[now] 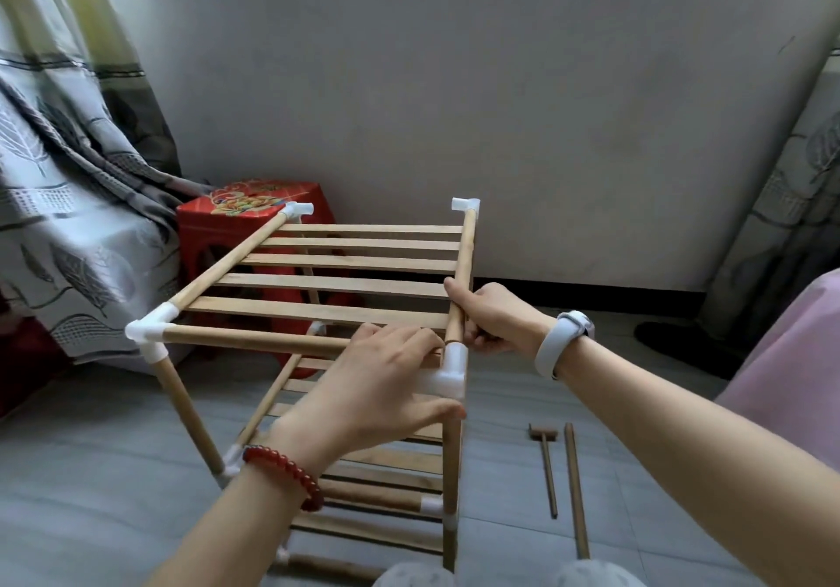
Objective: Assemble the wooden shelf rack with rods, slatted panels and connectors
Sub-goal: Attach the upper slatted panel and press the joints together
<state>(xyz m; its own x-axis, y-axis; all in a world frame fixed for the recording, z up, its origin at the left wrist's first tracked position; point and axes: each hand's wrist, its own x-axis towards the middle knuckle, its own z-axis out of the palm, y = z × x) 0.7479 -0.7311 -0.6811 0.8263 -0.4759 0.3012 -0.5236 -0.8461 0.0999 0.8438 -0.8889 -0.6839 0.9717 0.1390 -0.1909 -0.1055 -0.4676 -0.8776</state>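
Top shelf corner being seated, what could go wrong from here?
1. The near right connector looks tilted on its post; pushing could jam it.
2. The left hand lies beside that joint, so fingers may get pinched.
3. The far connectors have open sockets, so the top panel may rack under the right hand.

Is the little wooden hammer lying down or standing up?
Lying down. The wooden hammer lies flat on the floor, right of the rack, beside a loose rod. Neither hand touches it.
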